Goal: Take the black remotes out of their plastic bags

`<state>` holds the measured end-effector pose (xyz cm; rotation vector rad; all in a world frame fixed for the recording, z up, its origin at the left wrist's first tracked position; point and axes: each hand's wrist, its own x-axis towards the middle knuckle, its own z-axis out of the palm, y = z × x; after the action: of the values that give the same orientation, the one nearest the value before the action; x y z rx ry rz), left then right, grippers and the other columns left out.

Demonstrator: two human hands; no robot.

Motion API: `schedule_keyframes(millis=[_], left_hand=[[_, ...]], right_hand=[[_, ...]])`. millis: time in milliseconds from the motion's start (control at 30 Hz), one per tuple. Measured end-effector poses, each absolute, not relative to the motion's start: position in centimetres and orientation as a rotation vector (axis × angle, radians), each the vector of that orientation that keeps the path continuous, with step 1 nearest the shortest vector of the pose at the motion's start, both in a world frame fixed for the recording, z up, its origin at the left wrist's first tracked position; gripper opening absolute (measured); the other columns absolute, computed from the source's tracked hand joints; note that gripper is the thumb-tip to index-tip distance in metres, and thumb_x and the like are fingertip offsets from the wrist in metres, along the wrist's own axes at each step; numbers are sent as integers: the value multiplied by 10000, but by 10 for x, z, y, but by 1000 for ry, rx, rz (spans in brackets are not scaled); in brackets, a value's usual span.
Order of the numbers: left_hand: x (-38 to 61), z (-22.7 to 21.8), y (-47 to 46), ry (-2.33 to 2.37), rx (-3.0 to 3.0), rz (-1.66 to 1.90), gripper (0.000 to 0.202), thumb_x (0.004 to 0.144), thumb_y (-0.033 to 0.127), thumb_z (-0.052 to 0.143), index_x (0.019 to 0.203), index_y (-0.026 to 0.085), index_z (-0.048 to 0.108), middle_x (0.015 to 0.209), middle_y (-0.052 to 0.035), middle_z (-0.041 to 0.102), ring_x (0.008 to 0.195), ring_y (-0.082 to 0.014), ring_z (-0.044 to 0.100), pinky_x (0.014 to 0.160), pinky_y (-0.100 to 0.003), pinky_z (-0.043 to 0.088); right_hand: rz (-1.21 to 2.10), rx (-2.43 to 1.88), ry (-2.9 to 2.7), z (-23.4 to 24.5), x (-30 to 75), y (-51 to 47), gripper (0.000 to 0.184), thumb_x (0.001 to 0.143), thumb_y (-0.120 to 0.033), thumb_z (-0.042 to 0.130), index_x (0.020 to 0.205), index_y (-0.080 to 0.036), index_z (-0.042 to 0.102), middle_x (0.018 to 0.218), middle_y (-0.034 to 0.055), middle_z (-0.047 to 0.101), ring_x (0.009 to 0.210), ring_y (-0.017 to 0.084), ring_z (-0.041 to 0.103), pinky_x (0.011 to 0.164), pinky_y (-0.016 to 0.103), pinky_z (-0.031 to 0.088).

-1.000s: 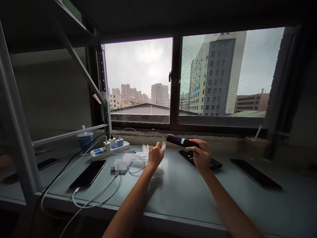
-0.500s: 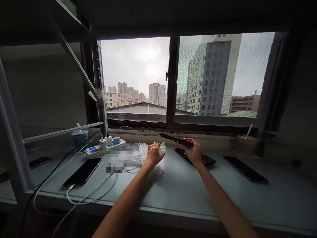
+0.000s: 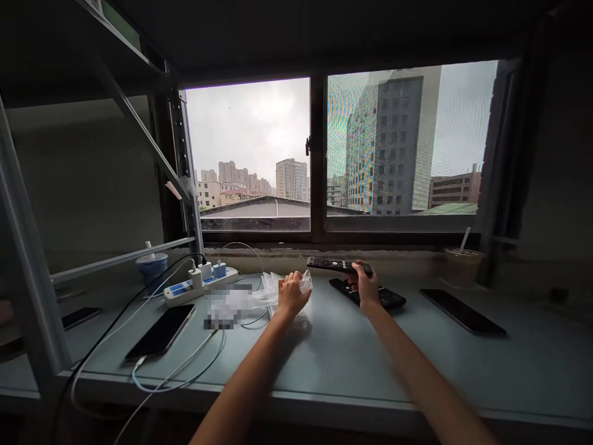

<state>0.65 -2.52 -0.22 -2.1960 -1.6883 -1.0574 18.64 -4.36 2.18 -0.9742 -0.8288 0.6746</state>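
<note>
My right hand (image 3: 365, 287) is closed round one end of a black remote control (image 3: 331, 264), held up off the desk with its buttons showing. Below it a second black remote control (image 3: 391, 298) lies on the desk, partly hidden by that hand. My left hand (image 3: 293, 295) grips a crumpled clear plastic bag (image 3: 271, 289), its fingers curled over the plastic. Part of the bag spreads left into a blurred patch, where I cannot make out the details.
A phone (image 3: 162, 332) with a cable plugged in lies left, near a white power strip (image 3: 178, 292). Loose cables cross the desk's front edge. A dark phone-like slab (image 3: 463, 312) and a cup with a straw (image 3: 464, 264) stand right. Another cup (image 3: 152, 270) is behind the metal frame.
My right hand has turned the raised remote, so its button face now shows instead of its edge. My left hand keeps hold of the bag. The view has shifted slightly.
</note>
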Motion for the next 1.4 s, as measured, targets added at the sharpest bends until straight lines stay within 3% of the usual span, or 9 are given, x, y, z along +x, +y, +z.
schedule_keyframes(millis=[200, 400, 567, 733, 867, 1000, 1233, 1400], left_hand=[[6, 2, -23, -1660, -2192, -1068, 212, 705, 253, 510, 906, 193, 478, 931, -43, 586, 925, -195, 523, 850, -334, 316], [9, 7, -28, -1563, -2244, -1026, 184, 694, 272, 536, 869, 216, 527, 915, -30, 592, 915, -197, 525, 852, -339, 306], [15, 5, -33, -1488, -2331, -952, 122, 671, 286, 552, 767, 211, 561, 843, -24, 618, 866, -200, 549, 855, -345, 313], [18, 3, -35, -1477, -2328, -919, 106, 662, 284, 549, 727, 201, 551, 820, -35, 623, 830, -209, 562, 829, -349, 331], [19, 3, -34, -1489, -2291, -919, 93, 667, 252, 544, 740, 196, 539, 824, -40, 618, 839, -211, 562, 818, -345, 336], [19, 3, -33, -1481, -2272, -929, 111, 688, 267, 548, 776, 202, 532, 837, -34, 606, 856, -206, 556, 815, -336, 334], [19, 3, -35, -1445, -2254, -942, 116, 676, 225, 559, 783, 202, 521, 866, -31, 578, 844, -191, 542, 804, -324, 332], [20, 3, -36, -1422, -2253, -953, 124, 686, 252, 563, 793, 200, 527, 878, -33, 570, 855, -191, 537, 808, -321, 331]], right_hand=[[645, -944, -785, 22, 184, -46, 226, 661, -299, 501, 856, -187, 515, 518, -48, 499, 384, 106, 478, 336, 212, 332], [572, -976, -807, 24, 185, -45, 199, 653, -293, 500, 830, -201, 514, 586, -51, 486, 391, 100, 488, 346, 212, 321], [501, -1042, -882, 22, 185, -45, 187, 653, -294, 513, 813, -198, 516, 594, -41, 509, 416, 97, 479, 410, 217, 385], [571, -1064, -1054, 21, 172, -51, 214, 686, -391, 511, 783, -200, 517, 495, -34, 512, 396, 121, 475, 367, 220, 363], [696, -1052, -1205, 19, 161, -54, 342, 767, -504, 358, 779, -194, 502, 412, -24, 509, 345, 130, 466, 318, 208, 306], [854, -1013, -1362, 15, 156, -54, 357, 807, -468, 252, 850, -188, 469, 459, -27, 528, 360, 112, 489, 320, 173, 306], [958, -1036, -1406, 10, 155, -53, 334, 814, -418, 255, 897, -190, 484, 765, 11, 555, 432, 76, 531, 330, 164, 355], [1049, -1006, -1415, 10, 156, -53, 344, 838, -406, 252, 969, -203, 498, 854, 33, 547, 527, 93, 580, 362, 162, 389]])
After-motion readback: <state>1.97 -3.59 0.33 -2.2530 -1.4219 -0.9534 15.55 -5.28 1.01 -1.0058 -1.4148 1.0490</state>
